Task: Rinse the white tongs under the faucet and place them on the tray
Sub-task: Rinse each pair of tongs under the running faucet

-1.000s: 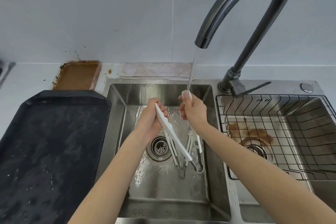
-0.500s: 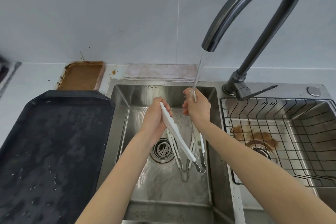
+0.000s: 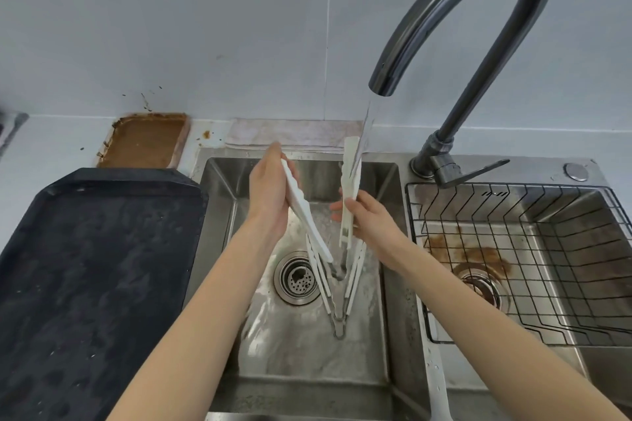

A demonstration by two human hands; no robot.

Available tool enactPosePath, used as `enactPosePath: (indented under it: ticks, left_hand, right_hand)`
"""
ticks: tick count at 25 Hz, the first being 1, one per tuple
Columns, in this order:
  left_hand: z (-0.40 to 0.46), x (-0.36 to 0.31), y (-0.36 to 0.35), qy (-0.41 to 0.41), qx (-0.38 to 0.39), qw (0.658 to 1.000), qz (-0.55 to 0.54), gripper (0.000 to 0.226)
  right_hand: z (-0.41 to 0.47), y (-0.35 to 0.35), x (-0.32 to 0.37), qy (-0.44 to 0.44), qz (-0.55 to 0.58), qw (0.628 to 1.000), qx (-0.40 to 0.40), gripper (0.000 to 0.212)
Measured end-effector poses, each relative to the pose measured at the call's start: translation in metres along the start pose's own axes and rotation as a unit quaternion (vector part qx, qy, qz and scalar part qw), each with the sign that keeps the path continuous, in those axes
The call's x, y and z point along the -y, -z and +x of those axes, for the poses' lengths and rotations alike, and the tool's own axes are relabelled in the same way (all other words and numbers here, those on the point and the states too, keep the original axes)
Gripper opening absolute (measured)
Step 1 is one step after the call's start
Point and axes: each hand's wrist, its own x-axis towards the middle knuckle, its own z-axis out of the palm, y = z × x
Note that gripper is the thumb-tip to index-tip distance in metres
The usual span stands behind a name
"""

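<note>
The right hand [image 3: 371, 220] is pinching one arm of the white tongs [image 3: 349, 193] between thumb and fingers, holding that arm nearly upright so its flat serrated tip is catching the water stream [image 3: 366, 128]. The left hand [image 3: 270, 195] is gripping the other arm in a curled palm, tilting it outward so the tongs are spreading into a wide V over the left basin of the sink [image 3: 219, 215]. The arms are pale plastic with scalloped edges, meeting low at a metal hinge and wire loop that is hanging just above the wet basin floor, beside the drain [image 3: 297, 278]. The dark curved faucet [image 3: 478, 27] is running from above. The black tray [image 3: 92, 267], beaded with droplets, is lying on the counter left of the sink, well apart from the tongs. A wire rack [image 3: 519, 249] is sitting in the right basin.
</note>
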Motion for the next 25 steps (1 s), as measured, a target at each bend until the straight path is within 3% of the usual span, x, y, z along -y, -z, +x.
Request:
enactPosePath:
  ticks: [5, 7, 10, 14, 17, 20, 25]
  left_hand:
    - [0.001, 0.003, -0.003, -0.014, 0.021, 1.000, -0.012, 0.040]
    - [-0.001, 0.017, 0.002, -0.017, 0.051, 0.997, 0.059, 0.020]
    - [-0.003, 0.049, 0.014, 0.007, 0.076, 0.980, 0.185, 0.031]
    - [0.002, 0.071, 0.017, 0.079, 0.098, 0.982, 0.140, 0.014]
    - [0.009, 0.077, 0.006, 0.084, 0.088, 0.983, 0.136, 0.027]
    - [0.008, 0.078, -0.010, 0.091, 0.061, 0.987, 0.115, 0.027]
    - [0.004, 0.080, -0.033, 0.104, 0.097, 0.980, 0.139, 0.042]
  right_hand:
    - [0.001, 0.001, 0.002, 0.001, 0.083, 0.993, -0.078, 0.024]
    - [0.002, 0.002, -0.002, 0.000, 0.071, 0.993, -0.096, 0.023]
    - [-0.002, -0.001, -0.006, 0.014, 0.070, 0.993, -0.099, 0.031]
    - [-0.010, -0.002, -0.003, 0.046, 0.080, 0.987, -0.131, 0.027]
    - [-0.016, 0.001, 0.003, 0.071, 0.061, 0.986, -0.139, 0.021]
    - [-0.023, 0.003, 0.006, 0.098, 0.049, 0.985, -0.136, 0.022]
    - [-0.036, 0.010, 0.002, 0.116, 0.037, 0.981, -0.151, 0.012]
